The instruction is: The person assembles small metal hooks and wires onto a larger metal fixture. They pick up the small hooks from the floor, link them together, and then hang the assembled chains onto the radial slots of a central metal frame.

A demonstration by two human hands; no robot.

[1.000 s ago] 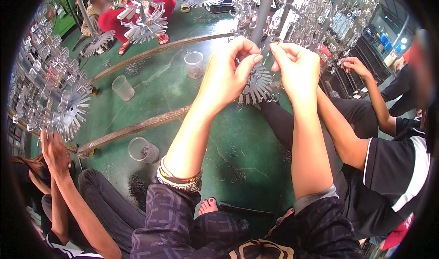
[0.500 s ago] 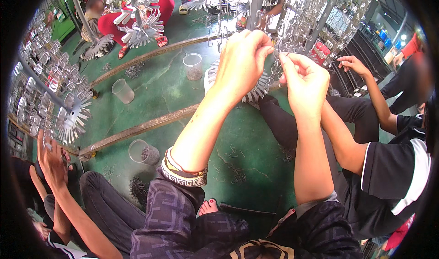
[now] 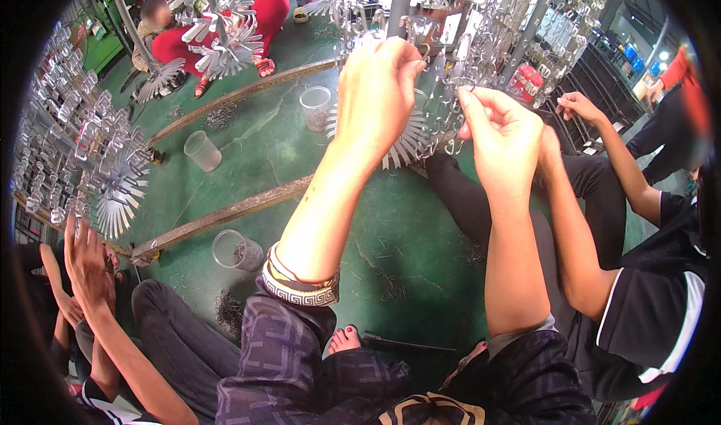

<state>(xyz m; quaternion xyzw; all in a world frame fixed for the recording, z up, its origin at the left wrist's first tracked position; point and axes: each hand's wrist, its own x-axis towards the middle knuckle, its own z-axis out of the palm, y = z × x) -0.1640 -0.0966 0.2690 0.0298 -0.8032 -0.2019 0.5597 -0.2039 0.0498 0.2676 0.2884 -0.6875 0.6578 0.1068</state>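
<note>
My left hand (image 3: 378, 98) is raised at the hanging rack, thumb and forefinger pinched together beside its strands of small metal pieces. Whatever sits in that pinch is too small to make out. To its right, my right hand (image 3: 507, 136) is also closed in a pinch, and I cannot tell what is between its fingertips. Strands of small hooked metal pieces (image 3: 448, 110) hang between the two hands. Behind my left wrist, a fan of flat silvery strips (image 3: 409, 141) shows at the rack's lower end. The hands are apart from each other.
Similar loaded racks (image 3: 64, 136) hang at left and at the back. Clear plastic cups (image 3: 201, 152) stand on the green floor around a rusty metal rail (image 3: 225, 218). Co-workers sit close on both sides; one forearm (image 3: 574, 230) reaches up beside my right arm.
My left hand has moved left and slightly up, widening the gap from my right hand, which stays almost still. The co-worker's forearm at right has shifted, and the rack fan now shows farther left.
</note>
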